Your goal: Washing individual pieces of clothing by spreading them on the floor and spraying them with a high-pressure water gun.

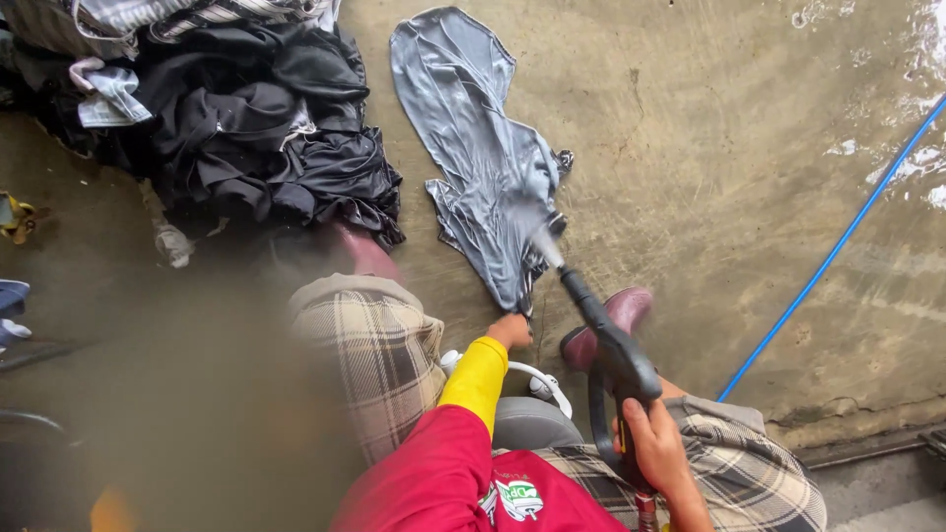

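A wet grey garment [471, 148] lies spread flat on the concrete floor in front of me. My left hand [510, 330], in a yellow sleeve, pins its near edge to the floor. My right hand [655, 443] grips the handle of a black spray gun [613, 355], whose nozzle points at the garment's near end, where a white spray hits the cloth. I sit with plaid trousers over my knees, and a maroon boot [621, 313] is planted beside the nozzle.
A heap of dark clothes [256, 128] lies at the upper left, with striped cloth behind it. A blue hose [838, 246] runs diagonally across the wet floor on the right. A white and grey seat [527, 414] is under me. The lower left is blurred.
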